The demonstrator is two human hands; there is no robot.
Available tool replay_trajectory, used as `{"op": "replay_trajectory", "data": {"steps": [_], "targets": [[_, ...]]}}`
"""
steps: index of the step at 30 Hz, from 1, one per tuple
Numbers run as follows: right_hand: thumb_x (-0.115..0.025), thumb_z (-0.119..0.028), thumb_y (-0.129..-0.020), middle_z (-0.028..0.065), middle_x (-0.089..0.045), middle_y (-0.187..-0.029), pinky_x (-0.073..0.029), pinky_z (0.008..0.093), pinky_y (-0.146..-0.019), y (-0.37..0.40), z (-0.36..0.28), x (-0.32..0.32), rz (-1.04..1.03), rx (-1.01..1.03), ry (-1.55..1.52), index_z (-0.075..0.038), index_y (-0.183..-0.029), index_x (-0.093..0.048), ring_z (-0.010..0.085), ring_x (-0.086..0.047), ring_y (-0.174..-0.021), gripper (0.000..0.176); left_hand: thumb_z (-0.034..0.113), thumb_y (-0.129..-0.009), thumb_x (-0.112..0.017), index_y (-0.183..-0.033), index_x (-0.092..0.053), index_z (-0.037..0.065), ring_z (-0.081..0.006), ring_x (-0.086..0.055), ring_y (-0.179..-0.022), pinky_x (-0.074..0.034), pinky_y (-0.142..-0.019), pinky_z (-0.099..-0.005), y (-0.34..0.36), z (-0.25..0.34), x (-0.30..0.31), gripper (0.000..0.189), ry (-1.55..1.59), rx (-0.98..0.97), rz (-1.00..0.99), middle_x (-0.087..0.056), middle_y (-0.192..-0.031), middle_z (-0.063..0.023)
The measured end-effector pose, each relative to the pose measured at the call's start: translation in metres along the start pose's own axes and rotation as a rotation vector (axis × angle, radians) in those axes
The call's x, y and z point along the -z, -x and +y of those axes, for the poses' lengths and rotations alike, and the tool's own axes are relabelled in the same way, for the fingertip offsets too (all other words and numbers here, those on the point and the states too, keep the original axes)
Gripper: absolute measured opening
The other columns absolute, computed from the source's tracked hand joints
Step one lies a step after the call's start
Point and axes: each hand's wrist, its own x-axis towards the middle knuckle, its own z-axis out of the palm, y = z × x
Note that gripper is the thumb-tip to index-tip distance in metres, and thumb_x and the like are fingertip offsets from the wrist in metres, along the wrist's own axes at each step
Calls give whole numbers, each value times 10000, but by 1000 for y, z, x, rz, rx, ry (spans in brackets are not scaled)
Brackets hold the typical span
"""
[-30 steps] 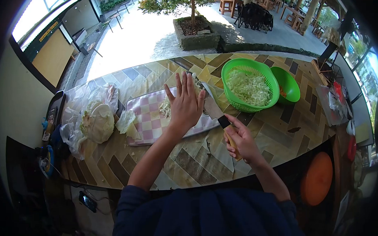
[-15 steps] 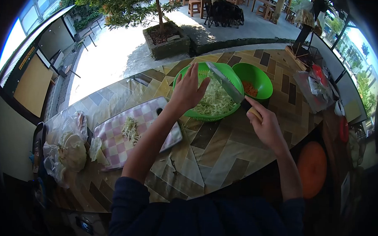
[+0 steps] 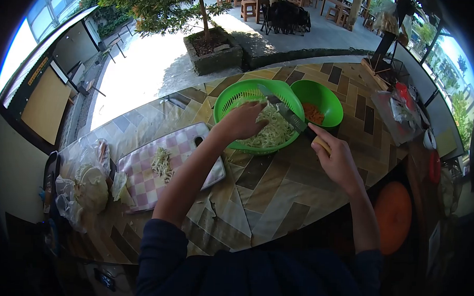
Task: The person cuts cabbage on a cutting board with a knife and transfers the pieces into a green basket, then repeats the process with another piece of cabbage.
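Note:
My right hand (image 3: 335, 155) grips the handle of a knife (image 3: 286, 113), its broad blade slanting up and left over the green colander (image 3: 231, 98). Shredded cabbage (image 3: 274, 129) is heaped inside the colander. My left hand (image 3: 243, 120) reaches over the colander's left side, fingers stretched toward the blade and low over the shreds. Right behind the knife stands a green bowl (image 3: 332, 102) with orange shreds (image 3: 314, 114) in it. A checkered cutting board (image 3: 142, 165) carries a small pile of cut cabbage (image 3: 162, 164) to the left of my forearm.
Part of a cabbage head (image 3: 92, 190) sits by plastic bags (image 3: 97, 153) at the table's left end, with cabbage leaves (image 3: 120, 188) beside the board. Plastic packaging (image 3: 397, 114) lies at the right edge. An orange round object (image 3: 393, 217) is below the table on the right.
My left hand has come down from its raised position to low over the cabbage in the colander. The knife stays over the colander in my right hand, its blade turned more edge-on.

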Motion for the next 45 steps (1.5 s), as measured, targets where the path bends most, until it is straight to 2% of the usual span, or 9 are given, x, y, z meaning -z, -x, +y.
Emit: {"op": "replay_trajectory", "data": {"steps": [4, 7, 10, 14, 17, 20, 26, 38, 45], "targets": [[-590, -69, -922, 178, -620, -815, -491, 316, -752, 5, 6, -3, -7, -48, -53, -48, -1324, -537, 237, -618, -709, 407, 386, -946, -538, -1391, -429, 20, -388, -528, -1204, -405, -1038, -427, 15, 10, 12, 587, -18, 40, -180, -555, -1290, -245], [-585, -78, -932, 126, -602, -786, -490, 297, -714, 7, 15, -7, -18, -76, -125, -55, -1334, -535, 149, -573, -676, 406, 386, -957, -514, -1368, -473, 28, -384, -509, -1228, -390, -1051, -426, 15, 9, 3, 546, 96, -73, 313, -532, -1334, -227], [-582, -86, -939, 85, -597, -784, -485, 285, -682, 10, 6, -7, -38, -159, -190, -61, -1341, -533, 111, -560, -672, 407, 405, -956, -509, -1339, -507, 34, -368, -508, -1236, -378, -1059, -427, 8, 10, -13, 533, 14, -202, 505, -535, -1340, -205], [-582, -94, -942, 67, -603, -793, -481, 279, -674, 11, 12, -7, -47, -188, -210, -62, -1348, -527, 104, -558, -677, 412, 362, -947, -532, -1333, -515, 72, -351, -555, -1175, -367, -1030, -505, 17, 33, 9, 483, -177, 97, -107, -572, -1288, -178], [-581, -99, -944, 62, -597, -789, -478, 272, -676, 10, 15, -7, -32, -179, -228, -59, -1349, -525, 98, -552, -681, 412, 372, -957, -533, -1301, -569, 95, -324, -519, -1222, -366, -1051, -456, 23, 29, -4, 443, -79, -116, 335, -548, -1318, -163], [-580, -103, -946, 55, -592, -787, -474, 267, -678, 10, 14, -8, -27, -184, -236, -57, -1350, -524, 90, -540, -684, 411, 357, -959, -531, -1229, -623, 88, -330, -523, -1206, -371, -1047, -455, 21, 36, -8, 392, -134, -260, 441, -556, -1286, -150], [-570, -103, -949, 37, -574, -778, -462, 258, -660, 9, 14, -12, -38, -174, -269, -60, -1349, -527, 79, -519, -675, 404, 312, -954, -550, -1192, -633, 67, -330, -524, -1207, -384, -1040, -443, 37, 22, 3, 351, -170, -90, 278, -559, -1284, -143], [-530, -171, -989, 9, -500, -768, -345, 208, -393, 6, -16, -73, -199, -172, -642, -29, -1400, -430, 23, -405, -475, 447, 172, -886, -650, -1068, -640, 24, -302, -635, -936, -501, -812, -402, 146, -31, 33, 235, 6, 169, 615, -653, -1043, -141], [-536, -165, -987, 11, -509, -771, -357, 200, -394, 2, -40, -105, -320, -106, -686, -40, -1395, -438, 24, -413, -480, 438, 304, -789, -723, -1030, -724, 149, -285, -604, -1031, -469, -866, -420, 159, -85, -35, 287, -220, 363, 359, -634, -1066, -96]]}}
